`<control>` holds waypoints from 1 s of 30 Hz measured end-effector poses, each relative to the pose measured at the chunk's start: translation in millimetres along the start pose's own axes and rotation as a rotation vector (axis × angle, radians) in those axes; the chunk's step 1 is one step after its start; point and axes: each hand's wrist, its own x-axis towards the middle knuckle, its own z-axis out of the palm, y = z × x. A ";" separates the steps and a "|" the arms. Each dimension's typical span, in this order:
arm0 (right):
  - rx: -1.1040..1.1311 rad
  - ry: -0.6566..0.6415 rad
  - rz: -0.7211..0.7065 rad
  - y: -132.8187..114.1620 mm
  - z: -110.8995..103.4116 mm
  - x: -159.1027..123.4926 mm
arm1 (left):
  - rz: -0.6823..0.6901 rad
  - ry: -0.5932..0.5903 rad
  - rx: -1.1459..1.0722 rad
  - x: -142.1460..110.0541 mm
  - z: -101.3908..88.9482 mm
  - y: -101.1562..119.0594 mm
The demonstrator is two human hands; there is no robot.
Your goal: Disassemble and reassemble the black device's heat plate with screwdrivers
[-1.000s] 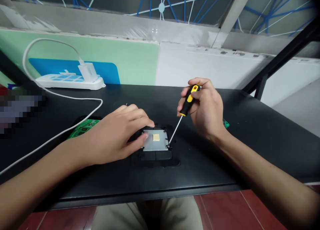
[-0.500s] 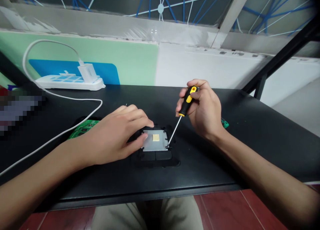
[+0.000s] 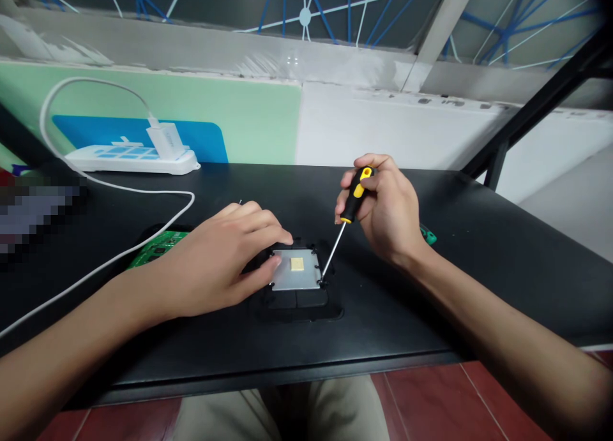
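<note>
My right hand is closed around the black and yellow handle of a screwdriver. The screwdriver slants down to the left, and its tip meets the lower right corner of a silver metal plate, where a small dark screw point shows. A pale yellow square pad sits on the plate. Beneath the plate lies a black plastic casing, flat on the table. My left hand is spread over the casing's left side, thumb at the plate's left edge, index finger by the top edge; its other fingertips are hidden.
A green circuit board lies left, partly behind my left forearm. Another green piece shows beyond my right wrist. A white cable crosses the left side of the black table, near a white power strip with a plugged-in charger.
The whole view has shifted very slightly. Both hands, the screwdriver and the metal plate keep nearly the same positions relative to one another.
</note>
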 end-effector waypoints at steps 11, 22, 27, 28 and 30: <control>0.003 -0.048 0.011 1.4 0.0 -2.9 | 0.011 0.000 -0.004 0.0 1.2 -1.2; -0.019 -0.047 0.012 3.7 -1.0 -0.6 | 0.021 -0.008 -0.003 1.6 -0.4 -1.1; -0.012 -0.024 0.020 2.7 0.1 -0.6 | 0.020 -0.008 0.002 0.8 0.2 -0.6; -0.012 -0.024 0.017 2.9 0.0 -0.5 | 0.019 -0.008 0.002 0.7 0.4 -0.8; -0.013 -0.026 0.009 3.4 -0.6 -0.2 | 0.019 -0.010 -0.002 0.8 0.7 -1.2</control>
